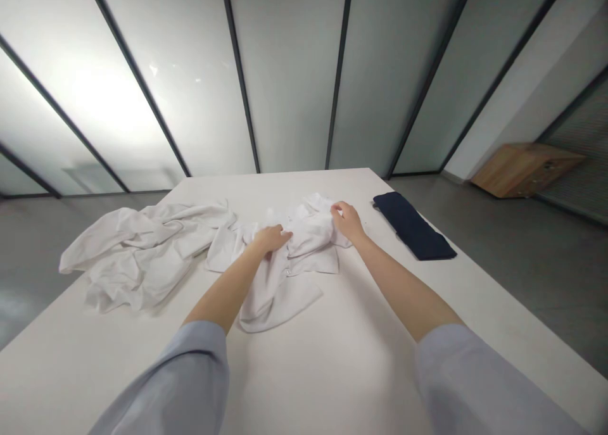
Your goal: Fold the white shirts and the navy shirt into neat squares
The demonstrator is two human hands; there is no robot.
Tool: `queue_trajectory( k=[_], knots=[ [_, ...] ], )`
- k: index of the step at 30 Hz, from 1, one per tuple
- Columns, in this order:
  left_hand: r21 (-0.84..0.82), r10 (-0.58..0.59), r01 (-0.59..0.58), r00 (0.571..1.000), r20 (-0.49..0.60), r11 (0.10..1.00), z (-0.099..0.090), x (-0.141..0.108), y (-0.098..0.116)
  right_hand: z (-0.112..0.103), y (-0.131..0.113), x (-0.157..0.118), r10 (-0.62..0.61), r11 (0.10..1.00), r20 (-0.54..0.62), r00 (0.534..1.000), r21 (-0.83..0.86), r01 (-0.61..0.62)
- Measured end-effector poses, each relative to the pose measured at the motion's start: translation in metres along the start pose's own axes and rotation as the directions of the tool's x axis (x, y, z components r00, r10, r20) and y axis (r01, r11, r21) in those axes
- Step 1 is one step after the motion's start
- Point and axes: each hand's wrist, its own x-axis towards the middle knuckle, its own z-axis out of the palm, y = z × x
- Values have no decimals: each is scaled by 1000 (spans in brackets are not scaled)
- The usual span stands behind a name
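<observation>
A crumpled white button-front shirt (285, 289) lies bunched at the middle of the white table (332, 365). My left hand (270, 239) rests palm-down on its bunched cloth, and the fingers hide how firmly it holds. My right hand (348, 221) curls around a fold at the shirt's far edge. Both forearms reach out from pale blue sleeves. To the left, a larger rumpled white garment (142, 254) lies apart from the shirt, with its edges nearly meeting it.
A folded navy garment (413, 226) lies near the table's right edge. Grey floor surrounds the table, with frosted glass panels (289, 74) beyond its far edge. A low wooden cabinet (525, 169) stands on the floor at the far right.
</observation>
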Motion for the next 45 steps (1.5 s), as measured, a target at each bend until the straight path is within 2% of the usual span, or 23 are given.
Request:
queue_trajectory(
  k=[1, 3, 6, 11, 15, 19, 21, 22, 24, 27, 29, 33, 38, 42, 45],
  knots=[
    [41, -9, 7, 999, 33, 999, 9, -2, 0, 1, 9, -7, 22, 998, 48, 999, -56, -19],
    [107, -1, -1, 1000, 16, 994, 23, -5, -3, 2, 27, -20, 30, 987, 175, 984, -158, -2],
    [164, 43, -39, 999, -22, 986, 31, -3, -15, 2, 51, -39, 17, 959, 331, 943, -273, 79],
    [133, 148, -150, 989, 24, 980, 29, 8, -41, -1, 72, -51, 72, 926, 363, 929, -371, 73],
    [133, 151, -145, 988, -36, 980, 27, 11, -44, 1, 65, -46, 65, 901, 314, 947, -427, 80],
    [148, 171, -147, 971, -169, 978, 16, 1, -27, 5, 45, -41, 63, 860, 67, 996, -511, -19],
    [99, 153, -136, 970, -187, 986, 11, -9, -16, 5, 33, -41, 35, 867, 4, 999, -498, -28],
    [73, 132, -122, 977, -168, 990, 10, -14, -11, 6, 28, -42, 12, 880, 20, 1000, -474, -1],
    [50, 93, -89, 991, -97, 995, 11, -22, -4, 7, 18, -46, -66, 912, 139, 988, -394, 116],
    [65, 83, -81, 996, -24, 995, 21, -25, -3, 12, 9, -57, -241, 916, 362, 901, -222, 334],
    [65, 110, -108, 993, -30, 992, 28, -20, -7, 16, 9, -67, -315, 895, 422, 850, -165, 414],
    [30, 151, -150, 988, -29, 988, 36, -2, -22, 19, 22, -82, -264, 893, 425, 866, -232, 386],
    [16, 200, -200, 979, -33, 980, 35, 11, -35, 16, 30, -84, -175, 898, 442, 880, -295, 327],
    [-5, 206, -210, 963, -172, 978, 28, 2, -29, 14, 24, -75, -106, 916, 405, 908, -315, 248],
    [11, 135, -137, 955, -265, 991, 25, -14, -21, 15, 23, -67, -70, 927, 385, 920, -316, 203]
  ],
)
